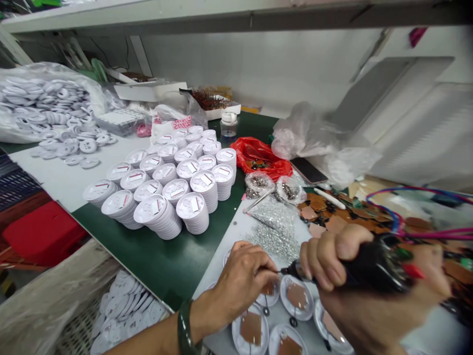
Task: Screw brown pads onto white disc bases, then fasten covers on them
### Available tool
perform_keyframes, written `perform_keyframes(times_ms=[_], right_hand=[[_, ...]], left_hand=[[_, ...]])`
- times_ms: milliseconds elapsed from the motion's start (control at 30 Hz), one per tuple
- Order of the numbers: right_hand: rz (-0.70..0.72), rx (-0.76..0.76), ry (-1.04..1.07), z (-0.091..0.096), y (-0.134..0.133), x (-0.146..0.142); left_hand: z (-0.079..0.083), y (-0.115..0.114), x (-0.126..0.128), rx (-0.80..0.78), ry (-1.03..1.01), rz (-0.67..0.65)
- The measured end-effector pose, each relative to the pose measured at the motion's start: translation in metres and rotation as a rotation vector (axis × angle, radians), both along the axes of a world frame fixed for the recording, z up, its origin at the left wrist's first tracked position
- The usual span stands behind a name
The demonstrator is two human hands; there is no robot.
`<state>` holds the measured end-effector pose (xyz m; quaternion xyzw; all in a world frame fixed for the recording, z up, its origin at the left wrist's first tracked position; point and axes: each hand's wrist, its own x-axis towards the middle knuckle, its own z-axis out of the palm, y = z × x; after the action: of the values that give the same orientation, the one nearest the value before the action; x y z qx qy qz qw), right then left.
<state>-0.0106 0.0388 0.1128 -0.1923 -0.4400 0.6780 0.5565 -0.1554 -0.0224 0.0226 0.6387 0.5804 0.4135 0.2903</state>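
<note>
My right hand (369, 291) is wrapped round a black electric screwdriver (373, 268), its bit pointing left. Thumb and forefinger of my left hand (244, 271) are pinched together at the bit's tip; whatever they hold is too small or hidden to make out. Below the hands lie several round white plastic covers, each with a brown circuit board, among them one cover (296, 297) under the bit and another (250, 329) nearer me. Small black round parts on wires hang from some boards. Just beyond my hands is a pile of small silvery screws (275, 231).
Stacks of white round covers (192, 207) stand on the green mat (177, 266). Brown boards (336, 224) are heaped at the right, beside coloured hoses (395, 217). Behind are a red bag (258, 160), a phone (308, 170) and a jar (229, 125).
</note>
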Motion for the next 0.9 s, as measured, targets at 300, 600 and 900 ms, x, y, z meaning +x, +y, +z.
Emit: perform_keyframes(times_ms=[300, 600, 900], right_hand=[[0.126, -0.045, -0.026, 0.008, -0.009, -0.005], [0.112, -0.070, -0.018, 0.003, -0.015, 0.003], [0.073, -0.097, -0.027, 0.001, -0.021, -0.006]], left_hand=[[0.006, -0.020, -0.008, 0.074, 0.043, -0.121], [-0.009, -0.027, -0.014, 0.110, 0.023, -0.094], [-0.004, -0.029, -0.011, 0.078, 0.008, -0.058]])
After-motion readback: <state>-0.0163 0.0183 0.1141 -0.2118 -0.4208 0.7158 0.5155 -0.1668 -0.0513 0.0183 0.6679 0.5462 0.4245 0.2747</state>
